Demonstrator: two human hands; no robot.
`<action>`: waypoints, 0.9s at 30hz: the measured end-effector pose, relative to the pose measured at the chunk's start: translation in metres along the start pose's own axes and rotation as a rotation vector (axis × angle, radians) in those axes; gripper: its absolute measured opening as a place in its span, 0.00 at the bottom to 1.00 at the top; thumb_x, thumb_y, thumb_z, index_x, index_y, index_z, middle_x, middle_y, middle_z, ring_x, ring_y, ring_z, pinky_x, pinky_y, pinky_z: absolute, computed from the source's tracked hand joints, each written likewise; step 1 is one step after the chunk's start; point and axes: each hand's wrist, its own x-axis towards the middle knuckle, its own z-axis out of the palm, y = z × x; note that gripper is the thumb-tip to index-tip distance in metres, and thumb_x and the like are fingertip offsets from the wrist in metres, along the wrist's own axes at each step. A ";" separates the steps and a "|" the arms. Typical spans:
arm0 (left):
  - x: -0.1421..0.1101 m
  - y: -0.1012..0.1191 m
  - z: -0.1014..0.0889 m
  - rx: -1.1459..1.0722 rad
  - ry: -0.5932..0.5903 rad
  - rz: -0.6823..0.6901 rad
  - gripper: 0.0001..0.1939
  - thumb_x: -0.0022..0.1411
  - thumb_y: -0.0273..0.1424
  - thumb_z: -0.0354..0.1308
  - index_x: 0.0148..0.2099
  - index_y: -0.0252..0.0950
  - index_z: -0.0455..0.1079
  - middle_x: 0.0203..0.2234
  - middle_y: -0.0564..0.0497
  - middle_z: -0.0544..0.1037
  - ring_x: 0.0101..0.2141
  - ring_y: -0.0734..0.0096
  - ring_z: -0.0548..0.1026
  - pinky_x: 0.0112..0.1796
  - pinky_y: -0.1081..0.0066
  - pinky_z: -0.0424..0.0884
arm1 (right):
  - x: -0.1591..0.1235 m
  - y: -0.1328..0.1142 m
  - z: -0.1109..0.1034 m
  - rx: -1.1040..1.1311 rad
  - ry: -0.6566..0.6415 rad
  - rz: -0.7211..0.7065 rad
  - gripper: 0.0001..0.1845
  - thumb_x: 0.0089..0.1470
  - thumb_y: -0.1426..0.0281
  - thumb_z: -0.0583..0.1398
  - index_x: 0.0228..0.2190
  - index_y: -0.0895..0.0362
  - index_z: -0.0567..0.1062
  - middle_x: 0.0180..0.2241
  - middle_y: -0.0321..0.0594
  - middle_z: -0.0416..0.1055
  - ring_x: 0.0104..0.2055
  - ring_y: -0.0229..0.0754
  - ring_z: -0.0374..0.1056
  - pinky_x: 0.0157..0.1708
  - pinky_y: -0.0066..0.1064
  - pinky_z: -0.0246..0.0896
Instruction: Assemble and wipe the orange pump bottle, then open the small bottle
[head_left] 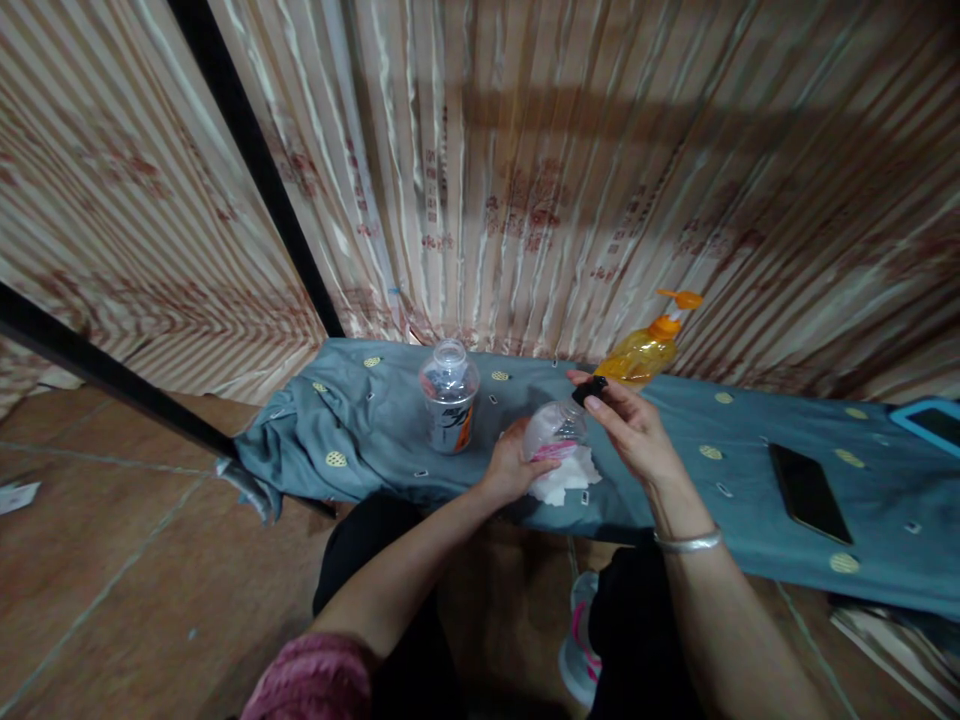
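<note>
My left hand (508, 468) is wrapped round the base of a small clear plastic bottle with a pink label (553, 432), tilted over a white tissue (564, 478) on the blue cloth. My right hand (628, 425) pinches the bottle's black cap (589, 390) with thumb and fingers; a silver bangle sits on that wrist. Both hands are closed on the bottle.
A low surface draped in blue-grey cloth (375, 420) carries an uncapped clear bottle (448, 395), an orange pump bottle (646, 350), a black phone (808, 492) and a blue-edged tablet (930, 422). Striped curtains hang behind. A black pole (255, 160) leans at left over brown tiles.
</note>
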 end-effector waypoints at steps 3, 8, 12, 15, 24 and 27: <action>-0.001 0.002 -0.002 0.024 0.009 0.005 0.30 0.48 0.34 0.74 0.53 0.36 0.71 0.48 0.45 0.80 0.49 0.54 0.77 0.53 0.56 0.72 | 0.004 0.010 -0.017 0.022 0.060 0.011 0.24 0.56 0.52 0.65 0.46 0.55 0.76 0.50 0.45 0.76 0.56 0.50 0.70 0.61 0.55 0.57; 0.001 0.001 -0.003 0.068 0.016 -0.008 0.30 0.46 0.32 0.74 0.52 0.37 0.72 0.47 0.47 0.80 0.48 0.54 0.77 0.53 0.56 0.72 | 0.001 0.050 -0.059 -0.206 0.109 0.117 0.21 0.57 0.54 0.65 0.43 0.57 0.77 0.44 0.43 0.77 0.47 0.48 0.74 0.52 0.52 0.66; 0.003 0.001 -0.003 0.100 0.021 -0.033 0.31 0.44 0.31 0.75 0.52 0.37 0.71 0.46 0.47 0.80 0.48 0.54 0.77 0.52 0.57 0.72 | -0.016 0.089 -0.080 -0.543 0.048 0.227 0.15 0.58 0.58 0.65 0.37 0.58 0.77 0.33 0.36 0.75 0.36 0.42 0.73 0.41 0.42 0.71; 0.002 0.004 -0.004 0.122 0.028 -0.051 0.33 0.43 0.29 0.75 0.53 0.37 0.70 0.46 0.47 0.80 0.48 0.55 0.77 0.53 0.57 0.72 | -0.029 0.111 -0.085 -0.730 0.006 0.283 0.11 0.59 0.61 0.65 0.37 0.57 0.76 0.33 0.35 0.74 0.34 0.40 0.72 0.39 0.39 0.71; -0.001 0.008 -0.007 0.132 0.018 -0.057 0.33 0.44 0.24 0.73 0.54 0.38 0.70 0.48 0.48 0.79 0.51 0.54 0.76 0.55 0.57 0.70 | -0.052 0.135 -0.087 -0.895 -0.002 0.352 0.14 0.59 0.67 0.65 0.46 0.57 0.74 0.45 0.41 0.74 0.45 0.45 0.73 0.49 0.47 0.69; -0.002 0.008 -0.008 0.134 0.007 -0.051 0.34 0.44 0.25 0.73 0.55 0.38 0.69 0.49 0.48 0.79 0.51 0.54 0.76 0.56 0.57 0.70 | -0.056 0.132 -0.088 -0.870 0.027 0.350 0.16 0.59 0.66 0.65 0.48 0.57 0.74 0.47 0.43 0.74 0.47 0.47 0.72 0.51 0.49 0.68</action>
